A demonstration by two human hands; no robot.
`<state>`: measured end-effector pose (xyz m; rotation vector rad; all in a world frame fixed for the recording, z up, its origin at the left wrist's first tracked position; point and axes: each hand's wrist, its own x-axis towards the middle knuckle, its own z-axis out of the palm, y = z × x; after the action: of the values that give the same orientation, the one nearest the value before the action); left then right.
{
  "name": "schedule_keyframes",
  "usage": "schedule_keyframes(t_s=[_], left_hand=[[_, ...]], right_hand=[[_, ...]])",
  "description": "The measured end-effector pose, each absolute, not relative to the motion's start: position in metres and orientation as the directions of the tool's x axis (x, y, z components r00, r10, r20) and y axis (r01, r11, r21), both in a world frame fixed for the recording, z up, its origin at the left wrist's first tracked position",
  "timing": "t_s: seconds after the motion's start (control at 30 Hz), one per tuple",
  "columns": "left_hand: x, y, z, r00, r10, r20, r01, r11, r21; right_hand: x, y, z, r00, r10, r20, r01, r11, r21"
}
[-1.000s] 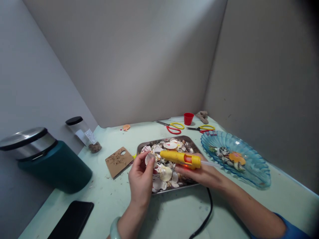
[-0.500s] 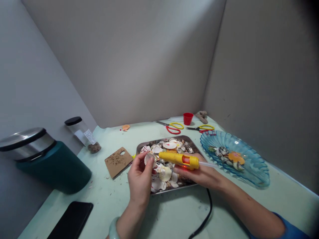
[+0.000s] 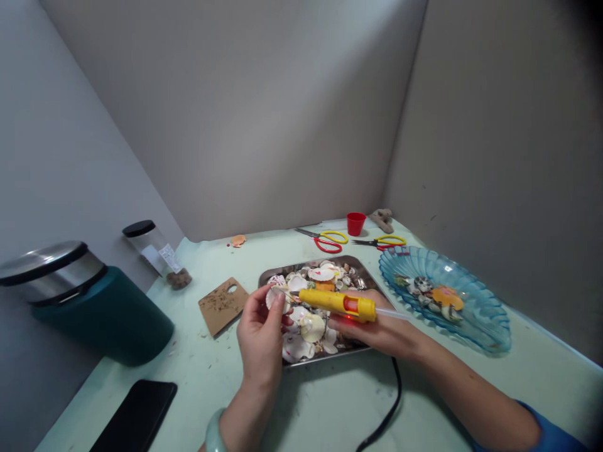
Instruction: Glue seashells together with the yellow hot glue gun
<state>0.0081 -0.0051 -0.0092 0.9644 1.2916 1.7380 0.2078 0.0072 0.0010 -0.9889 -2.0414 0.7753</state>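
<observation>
Head view: left fingers [image 3: 277,306] pinch a whitish, fan-shaped shell [image 3: 271,300] while right fingers [image 3: 343,324] wrap a yellow, red-lit glue gun [image 3: 330,301].

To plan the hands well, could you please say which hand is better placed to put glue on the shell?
Probably the right hand: it holds the glue gun, nozzle pointed toward the shell in the left hand.

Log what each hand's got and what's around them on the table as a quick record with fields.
left hand: pinching a pale shell
right hand: holding a yellow glue gun, red light on
beneath hands: metal tray of shells
right: blue scalloped dish holding shells
left: brown board, black phone
behind tray: red cup
</observation>
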Motion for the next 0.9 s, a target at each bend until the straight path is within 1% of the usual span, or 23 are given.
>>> schedule_keyframes(t_s=[0.13, 0.33, 0.5, 0.6, 0.7, 0.77, 0.83, 0.9], left_hand=[[0.008, -0.005, -0.009, -0.439, 0.889, 0.13, -0.138, -0.209, 0.968], [0.008, -0.005, -0.011, -0.446, 0.884, 0.137, -0.155, -0.227, 0.961], [0.008, -0.005, -0.009, -0.434, 0.894, 0.111, -0.17, -0.202, 0.965], [0.009, -0.005, -0.007, -0.422, 0.9, 0.11, -0.184, -0.204, 0.962], [0.011, -0.006, -0.004, -0.39, 0.916, 0.094, -0.195, -0.182, 0.964], [0.012, -0.007, -0.003, -0.361, 0.93, 0.068, -0.206, -0.151, 0.967], [0.014, -0.008, -0.001, -0.321, 0.946, 0.051, -0.22, -0.127, 0.967], [0.015, -0.01, -0.001, -0.28, 0.959, 0.053, -0.225, -0.12, 0.967]], right_hand=[[0.209, 0.008, 0.0, -0.461, 0.819, 0.343, 0.383, 0.532, -0.755], [0.209, 0.008, 0.004, -0.489, 0.811, 0.322, 0.417, 0.541, -0.73], [0.209, 0.008, 0.006, -0.479, 0.823, 0.306, 0.414, 0.519, -0.748], [0.209, 0.008, 0.004, -0.434, 0.84, 0.326, 0.391, 0.501, -0.772], [0.204, 0.005, 0.001, -0.315, 0.885, 0.344, 0.342, 0.444, -0.828], [0.196, 0.0, 0.0, -0.234, 0.923, 0.304, 0.31, 0.368, -0.877], [0.185, -0.006, -0.001, -0.207, 0.943, 0.261, 0.218, 0.304, -0.927], [0.175, -0.011, -0.002, -0.206, 0.948, 0.244, 0.166, 0.279, -0.946]])
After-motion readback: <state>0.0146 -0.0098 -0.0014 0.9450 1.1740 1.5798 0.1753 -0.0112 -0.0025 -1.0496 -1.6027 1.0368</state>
